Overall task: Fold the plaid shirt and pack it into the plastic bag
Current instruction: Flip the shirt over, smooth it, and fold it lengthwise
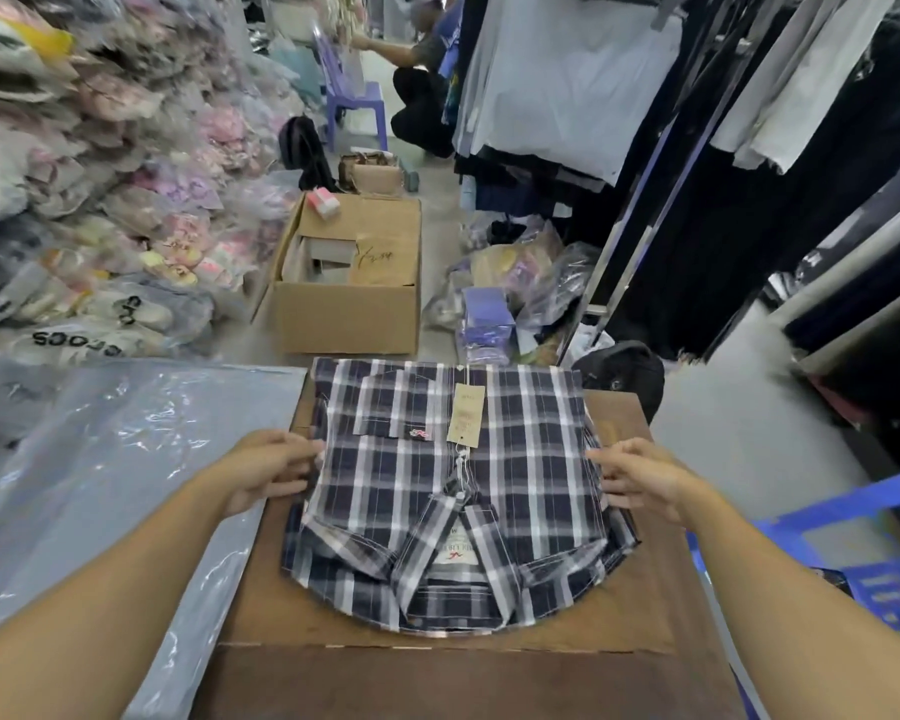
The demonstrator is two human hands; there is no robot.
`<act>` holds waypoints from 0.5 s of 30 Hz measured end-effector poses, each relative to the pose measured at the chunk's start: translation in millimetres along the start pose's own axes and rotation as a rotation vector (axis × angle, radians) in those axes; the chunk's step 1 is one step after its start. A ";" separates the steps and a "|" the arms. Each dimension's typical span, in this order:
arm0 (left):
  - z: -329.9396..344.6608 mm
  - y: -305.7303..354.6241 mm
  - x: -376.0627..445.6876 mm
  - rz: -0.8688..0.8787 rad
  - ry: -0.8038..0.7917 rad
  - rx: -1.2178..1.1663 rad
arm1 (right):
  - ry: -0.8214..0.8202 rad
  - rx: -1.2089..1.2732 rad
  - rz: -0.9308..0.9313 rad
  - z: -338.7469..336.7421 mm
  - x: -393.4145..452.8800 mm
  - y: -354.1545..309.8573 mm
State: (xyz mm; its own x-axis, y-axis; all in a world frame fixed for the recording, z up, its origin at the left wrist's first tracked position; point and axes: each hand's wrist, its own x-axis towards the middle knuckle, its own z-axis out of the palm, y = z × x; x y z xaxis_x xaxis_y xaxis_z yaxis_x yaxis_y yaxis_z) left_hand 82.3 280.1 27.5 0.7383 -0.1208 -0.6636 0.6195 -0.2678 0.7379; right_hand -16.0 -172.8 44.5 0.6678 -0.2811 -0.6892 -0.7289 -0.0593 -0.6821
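The navy and white plaid shirt (453,491) lies folded, front up, on a brown cardboard surface (437,662), collar toward me and a paper hang tag (466,415) on its chest. My left hand (268,470) grips the shirt's left edge with fingers tucked at the fold. My right hand (640,480) grips the right edge the same way. A clear plastic bag (105,475) lies flat to the left, partly under my left forearm.
An open cardboard box (349,283) stands on the floor ahead. Piles of bagged goods (100,174) fill the left. Hanging clothes (697,122) line the right, with a blue plastic crate (879,563) near my right arm. A person crouches by a purple chair (354,103) far back.
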 end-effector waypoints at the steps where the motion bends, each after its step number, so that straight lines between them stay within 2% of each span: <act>1: 5.4 1.2 2.8 0.007 0.085 -0.042 | 0.005 -0.042 -0.010 4.0 1.3 -0.6; 5: 25.1 7.1 9.1 -0.042 0.125 0.055 | -0.078 -0.182 0.029 24.5 3.9 -7.4; 9: 34.7 18.3 16.1 -0.012 0.152 0.148 | -0.107 -0.127 -0.002 30.4 11.0 -16.3; 11: 36.7 29.8 15.5 -0.050 0.060 0.079 | -0.134 0.003 -0.014 26.6 13.7 -21.6; 13: 30.4 35.2 11.7 -0.061 -0.061 -0.087 | -0.161 0.183 -0.029 19.8 14.3 -21.9; 15: 25.5 33.1 8.9 -0.069 -0.098 -0.186 | -0.144 0.264 -0.030 10.3 20.7 -13.8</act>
State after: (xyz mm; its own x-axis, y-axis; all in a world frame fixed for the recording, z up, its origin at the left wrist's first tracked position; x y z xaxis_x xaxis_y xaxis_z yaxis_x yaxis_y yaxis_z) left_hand 102.5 245.8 42.9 0.6684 -0.2032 -0.7155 0.7131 -0.0986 0.6941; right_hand 9.4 -168.0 37.1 0.7168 -0.1432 -0.6824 -0.6565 0.1911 -0.7297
